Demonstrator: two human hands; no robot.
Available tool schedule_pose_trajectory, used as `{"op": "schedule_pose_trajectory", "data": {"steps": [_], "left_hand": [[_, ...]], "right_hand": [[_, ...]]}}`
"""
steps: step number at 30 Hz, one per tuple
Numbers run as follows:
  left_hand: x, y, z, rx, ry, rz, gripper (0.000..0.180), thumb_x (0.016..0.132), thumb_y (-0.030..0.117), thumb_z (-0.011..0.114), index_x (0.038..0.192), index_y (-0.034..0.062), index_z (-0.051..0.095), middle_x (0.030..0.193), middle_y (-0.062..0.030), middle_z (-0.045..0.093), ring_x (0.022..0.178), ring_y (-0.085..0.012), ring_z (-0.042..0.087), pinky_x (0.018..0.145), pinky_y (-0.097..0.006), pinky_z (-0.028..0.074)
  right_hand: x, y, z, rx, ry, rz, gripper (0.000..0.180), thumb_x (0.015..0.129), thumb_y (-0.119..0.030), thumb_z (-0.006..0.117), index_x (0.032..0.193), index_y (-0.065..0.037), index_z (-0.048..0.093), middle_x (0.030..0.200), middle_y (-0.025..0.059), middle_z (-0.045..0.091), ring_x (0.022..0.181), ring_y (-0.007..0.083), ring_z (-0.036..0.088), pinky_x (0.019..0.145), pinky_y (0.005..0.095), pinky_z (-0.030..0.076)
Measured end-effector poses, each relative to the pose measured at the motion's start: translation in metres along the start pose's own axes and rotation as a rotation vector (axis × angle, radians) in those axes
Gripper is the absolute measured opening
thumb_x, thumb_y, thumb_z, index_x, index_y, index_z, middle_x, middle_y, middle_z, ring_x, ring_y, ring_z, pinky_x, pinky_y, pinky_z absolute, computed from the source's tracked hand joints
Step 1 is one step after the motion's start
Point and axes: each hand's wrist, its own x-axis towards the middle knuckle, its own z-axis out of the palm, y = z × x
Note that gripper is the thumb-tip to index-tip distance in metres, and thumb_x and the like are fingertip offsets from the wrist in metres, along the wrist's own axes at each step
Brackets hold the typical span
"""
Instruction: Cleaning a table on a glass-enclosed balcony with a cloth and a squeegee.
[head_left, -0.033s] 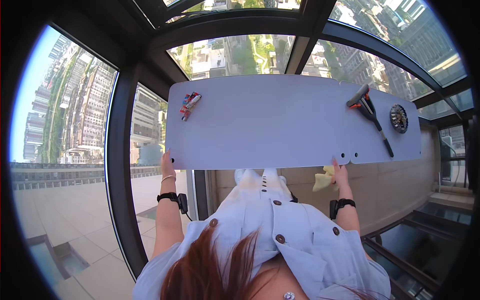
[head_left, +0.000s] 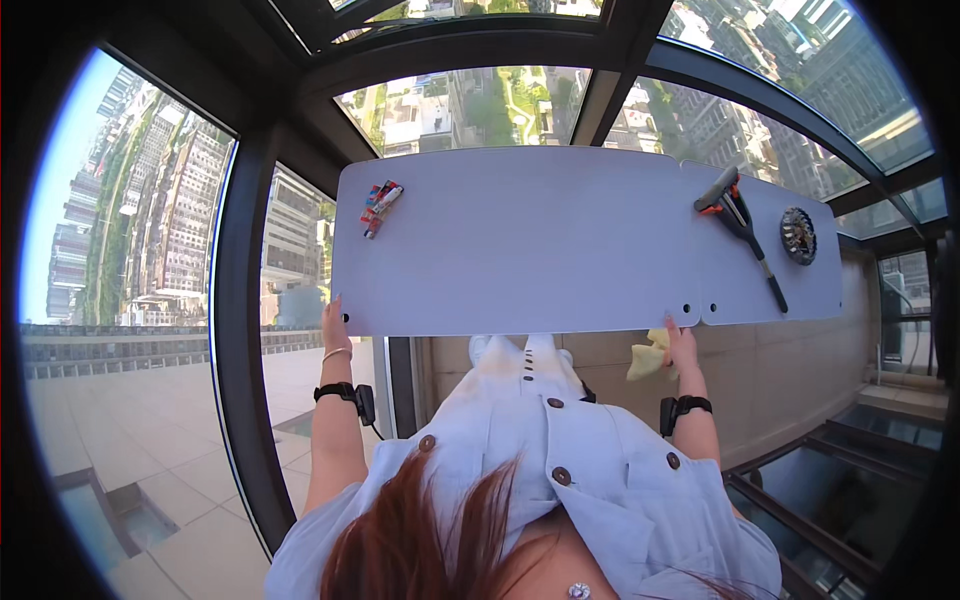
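Observation:
A long white tabletop (head_left: 520, 240) stretches in front of me. At its near left corner, my left hand (head_left: 334, 325) is closed on the edge, with the fingertips up against the side. My right hand (head_left: 682, 350) is at the near edge further right, beside a seam in the top. A crumpled pale yellow cloth (head_left: 648, 360) hangs from its closed fingers, below the table's edge. One fingertip of that hand rests near a small dark hole. The undersides of both hands are hidden.
Red, white and blue small packets (head_left: 380, 208) lie at the far left. On the right are a black-and-grey squeegee with orange parts (head_left: 742, 225) and a round dark ashtray-like dish with bits in it (head_left: 798, 237). Dark-framed windows (head_left: 250, 300) border the left and far sides.

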Motion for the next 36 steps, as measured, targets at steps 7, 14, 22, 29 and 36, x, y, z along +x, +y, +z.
{"op": "schedule_pose_trajectory", "data": {"steps": [7, 14, 22, 29, 36], "left_hand": [[-0.03, 0.036, 0.061, 1.123, 0.282, 1.003, 0.056, 0.078, 0.022, 0.07, 0.129, 0.0124, 0.049, 0.123, -0.0118, 0.048, 0.122, -0.0302, 0.043, 0.108, -0.045, 0.028], [-0.004, 0.077, 0.149, 1.112, -0.073, 0.924, 0.053, 0.077, 0.019, 0.072, 0.125, 0.009, 0.05, 0.12, -0.0143, 0.048, 0.114, -0.0353, 0.048, 0.1, -0.044, 0.039], [0.026, 0.06, 0.177, 1.124, 0.028, 0.669, 0.069, 0.079, 0.018, 0.072, 0.135, 0.0073, 0.035, 0.122, -0.0233, 0.039, 0.11, -0.0402, 0.048, 0.094, -0.045, 0.045], [0.042, 0.063, 0.199, 1.01, -0.087, 0.831, 0.056, 0.08, 0.008, 0.068, 0.13, 0.0096, 0.042, 0.115, -0.0208, 0.04, 0.104, -0.0407, 0.05, 0.09, -0.046, 0.046], [0.039, 0.074, 0.216, 1.084, -0.101, 0.903, 0.046, 0.079, 0.01, 0.069, 0.122, 0.0115, 0.051, 0.113, -0.0157, 0.043, 0.1, -0.0353, 0.053, 0.087, -0.044, 0.048]], "right_hand": [[-0.033, -0.025, -0.042, -0.246, -0.094, 0.026, 0.058, 0.085, -0.045, 0.067, 0.12, 0.001, 0.056, 0.105, 0.0187, 0.066, 0.096, 0.0287, 0.064, 0.084, 0.0385, 0.05], [-0.062, -0.018, -0.05, -0.192, -0.009, 0.079, 0.051, 0.083, -0.036, 0.071, 0.118, -0.002, 0.058, 0.105, 0.0169, 0.067, 0.095, 0.0291, 0.066, 0.082, 0.039, 0.052], [-0.115, -0.002, -0.06, -0.19, 0.071, 0.193, 0.046, 0.085, -0.034, 0.068, 0.119, -0.004, 0.058, 0.105, 0.0171, 0.067, 0.095, 0.0298, 0.066, 0.081, 0.0395, 0.051], [-0.145, 0.016, -0.052, -0.14, 0.145, 0.191, 0.046, 0.086, -0.032, 0.068, 0.118, -0.001, 0.057, 0.1, 0.0165, 0.067, 0.078, 0.0253, 0.064, 0.068, 0.0367, 0.05], [-0.168, 0.003, -0.042, -0.084, 0.153, 0.302, 0.046, 0.085, -0.032, 0.068, 0.118, -0.003, 0.058, 0.105, 0.017, 0.067, 0.091, 0.0281, 0.067, 0.077, 0.0385, 0.053]]}}
